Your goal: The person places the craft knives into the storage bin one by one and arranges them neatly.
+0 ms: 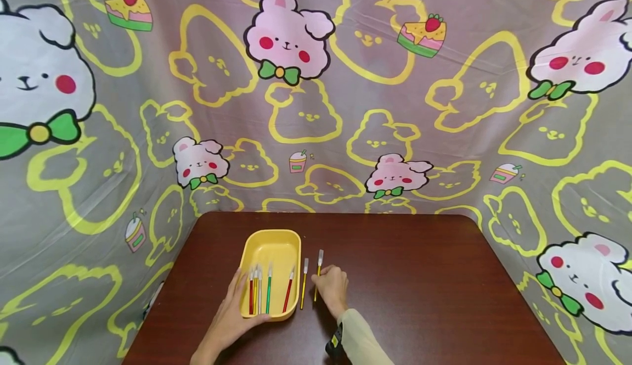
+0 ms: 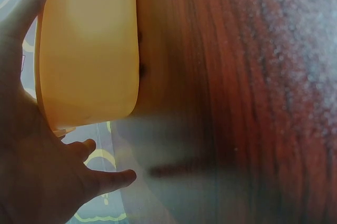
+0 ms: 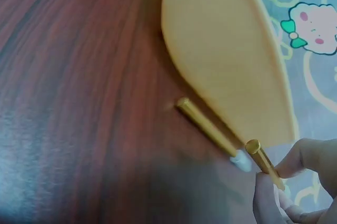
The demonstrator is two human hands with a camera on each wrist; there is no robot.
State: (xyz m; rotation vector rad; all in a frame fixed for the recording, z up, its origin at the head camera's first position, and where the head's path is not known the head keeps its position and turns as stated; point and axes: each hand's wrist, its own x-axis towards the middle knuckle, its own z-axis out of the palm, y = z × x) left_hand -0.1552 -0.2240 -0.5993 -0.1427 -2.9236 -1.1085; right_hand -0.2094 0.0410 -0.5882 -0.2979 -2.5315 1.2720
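My right hand (image 1: pixel 332 288) pinches a gold craft knife (image 3: pixel 263 162) with a clear cap between thumb and fingers, to the right of the yellow tray (image 1: pixel 271 236). Between that hand and the tray lies a second gold craft knife (image 1: pixel 303 285), capped, on the table alongside the tray's right wall. My left hand (image 1: pixel 229 313) holds the tray's near left corner, thumb along the front rim and fingers by the left side. Inside the tray rest several capped craft knives with red, gold, silver and green (image 1: pixel 269 295) handles, caps toward the far end.
Everything stands on a dark brown wooden table (image 1: pixel 419 277). A grey curtain (image 1: pixel 316 101) printed with white rabbits and yellow outlines hangs behind the table and along both sides. A dark wrist device (image 1: pixel 336 343) sits at my right sleeve (image 1: pixel 362 337).
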